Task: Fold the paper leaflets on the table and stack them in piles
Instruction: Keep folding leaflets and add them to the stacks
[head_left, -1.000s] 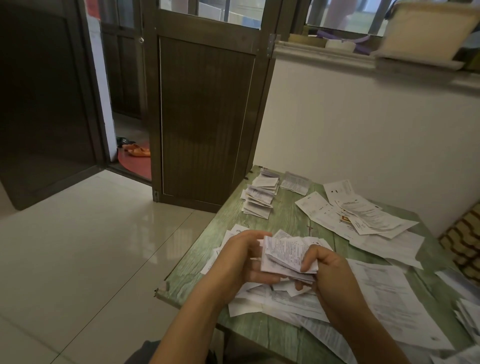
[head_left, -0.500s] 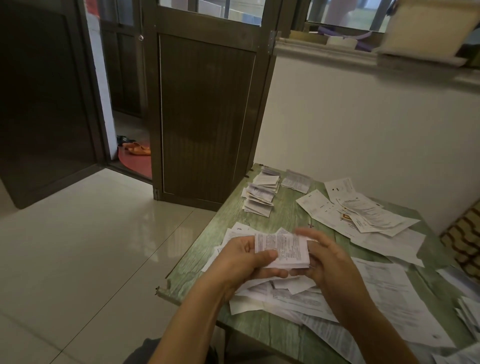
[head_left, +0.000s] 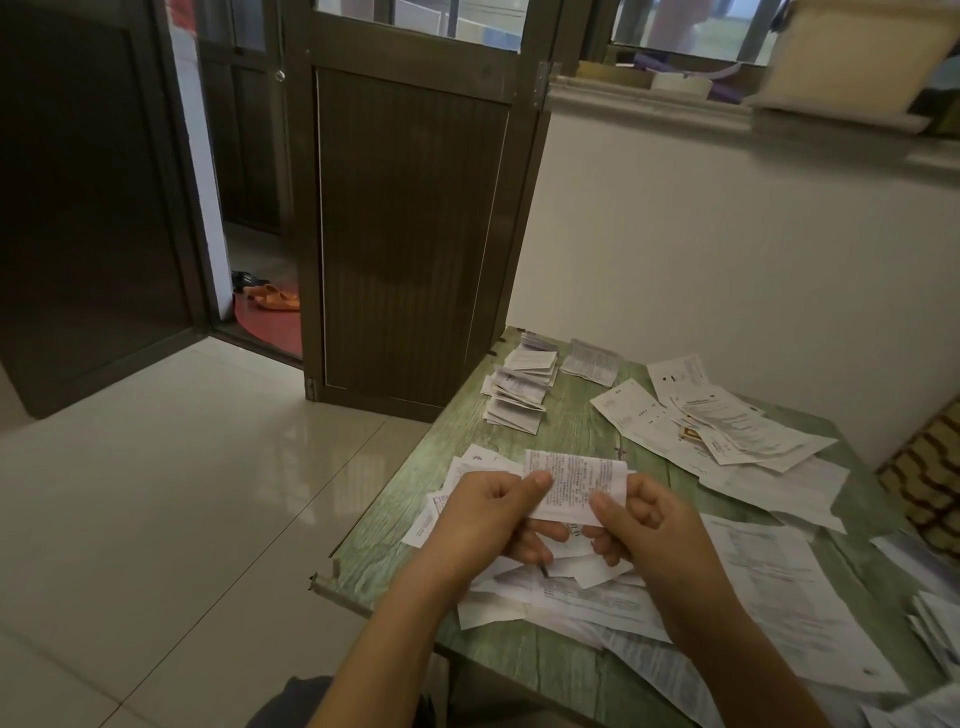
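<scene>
Folding a leaflet (head_left: 574, 486), mid-step: I have it pinched up off the table (head_left: 566, 426), over the loose sheets (head_left: 582, 597) at the near edge. Left hand (head_left: 488, 512) has its thumb on the top left corner, fingers curled shut under the paper. Right hand (head_left: 644, 525) clamps the lower right edge between thumb and fingers, also closed tight. Hands close together, only the leaflet between them. It looks already folded down small, print facing me; can't tell how many layers. I'd say one more crease or a press flat, then it goes to the pile (head_left: 519, 387) at the far left corner, well apart from my hands. That needs a reach forward, squaring it on top so the pile doesn't slide. Flat sheets (head_left: 727, 426) lie further right, unfolded, overlapping. More cover the table under my right forearm. Plenty left to do.
</scene>
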